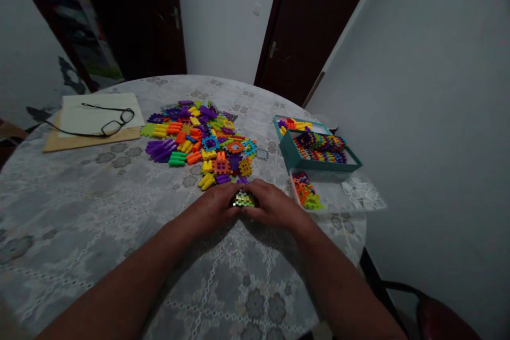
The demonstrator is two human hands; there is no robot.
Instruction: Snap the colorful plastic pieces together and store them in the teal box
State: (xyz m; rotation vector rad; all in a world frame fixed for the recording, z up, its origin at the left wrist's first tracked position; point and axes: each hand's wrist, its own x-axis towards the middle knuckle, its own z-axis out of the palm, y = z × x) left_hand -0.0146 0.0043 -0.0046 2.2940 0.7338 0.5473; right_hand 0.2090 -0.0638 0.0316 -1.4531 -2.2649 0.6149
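Near the middle of the table, my left hand and my right hand meet, thumbs and fingertips almost touching. Between them they grip a bundle of toothed plastic building pieces, yellow-green on the side that shows. My fingers hide its ends. Just beyond my hands spreads a heap of loose building pieces in purple, orange, yellow, blue and green. Some are flat toothed squares, and others are ribbed blocks such as a green one and a yellow one.
At right stands a teal box with rows of stacked coloured pieces, beside its lid. In front lies a clear plastic tray holding orange and green pieces, and white pieces. Glasses rest on papers at left.
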